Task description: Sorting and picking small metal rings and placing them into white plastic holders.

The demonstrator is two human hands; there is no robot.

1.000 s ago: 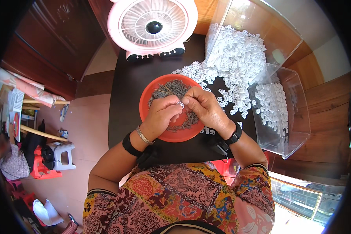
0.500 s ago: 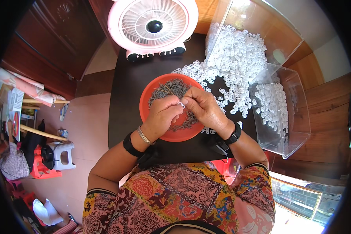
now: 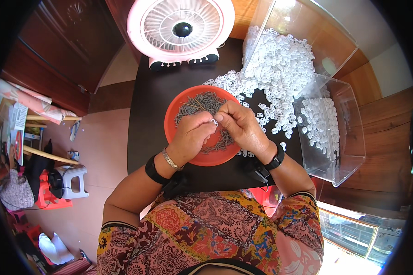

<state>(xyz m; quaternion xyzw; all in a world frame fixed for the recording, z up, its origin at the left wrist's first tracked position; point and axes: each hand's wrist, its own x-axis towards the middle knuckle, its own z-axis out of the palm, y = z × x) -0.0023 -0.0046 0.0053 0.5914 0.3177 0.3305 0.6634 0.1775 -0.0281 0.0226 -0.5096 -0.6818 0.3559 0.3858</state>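
Note:
Over the red bowl [image 3: 170, 137] my two hands meet at the fingertips. A small white plastic piece with holes [image 3: 214, 122] is pinched between the thumb and fingers of my left hand [image 3: 191, 133]. My right hand [image 3: 244, 128] is closed in a pinch right beside that piece; its fingertips hide whatever they hold. Many small grey screw-like pieces [image 3: 207, 101] lie in the bowl, together with a thin tan stick [image 3: 199, 103]. More of the white two-hole pieces [image 3: 280, 110] are scattered on the dark table to the right of the bowl.
A pink fan [image 3: 182, 30] stands at the table's far side. At the far right, a clear bin [image 3: 326, 27] spills a heap of white pieces, and a second clear bin [image 3: 348, 151] holds more. Stools [image 3: 73, 181] stand on the floor at left.

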